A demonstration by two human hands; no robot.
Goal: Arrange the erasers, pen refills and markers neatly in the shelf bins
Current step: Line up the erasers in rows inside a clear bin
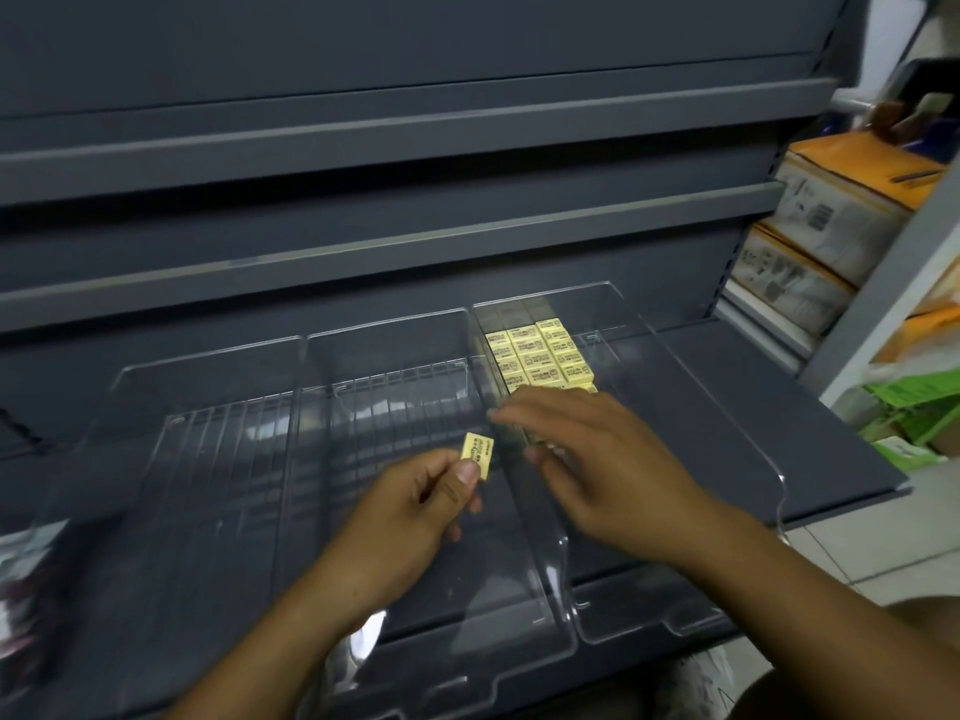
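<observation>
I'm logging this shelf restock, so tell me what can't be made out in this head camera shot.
Head view only:
Stacked erasers: nearest rows hidden under the right hand.
Print on the single eraser pinched by the left hand: too small, blurred.
Left-edge items: blurred and cut off.
Cardboard boxes: labels blurred.

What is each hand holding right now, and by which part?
The left hand pinches one eraser by its lower end. The right hand, blurred, is over the eraser rows; no grip shows.
</observation>
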